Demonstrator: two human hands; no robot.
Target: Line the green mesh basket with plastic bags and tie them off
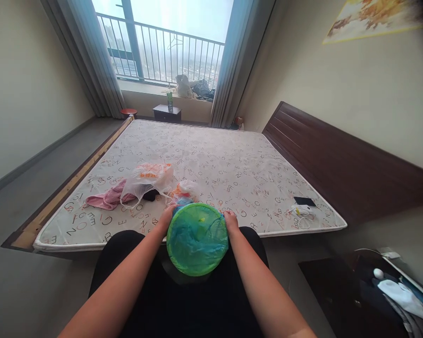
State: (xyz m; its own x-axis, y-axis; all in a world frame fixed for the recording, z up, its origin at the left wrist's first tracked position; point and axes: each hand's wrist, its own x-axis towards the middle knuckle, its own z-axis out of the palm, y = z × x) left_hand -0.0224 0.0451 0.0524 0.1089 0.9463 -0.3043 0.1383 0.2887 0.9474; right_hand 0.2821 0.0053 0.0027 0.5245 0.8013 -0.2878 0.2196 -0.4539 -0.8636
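Observation:
Between my legs stands a round green bin [197,272], its mouth facing up toward me. A thin blue plastic bag [197,239] lines it and is bunched up inside. At the rim's left side, my left hand [167,217] is closed on the bag's edge. My right hand [231,220] pinches the bag's edge at the right side of the rim. Just beyond the bin, crumpled plastic bags [186,188] lie on the mattress. A white carrier bag [151,176] with orange print rests to their left, beside a pink cloth [107,197].
The patterned mattress [215,150] fills the middle, with a dark headboard [324,155] on the right. A black phone [304,201] and a white charger with cable [303,211] lie near its right corner. A dark bedside table [331,286] stands at lower right.

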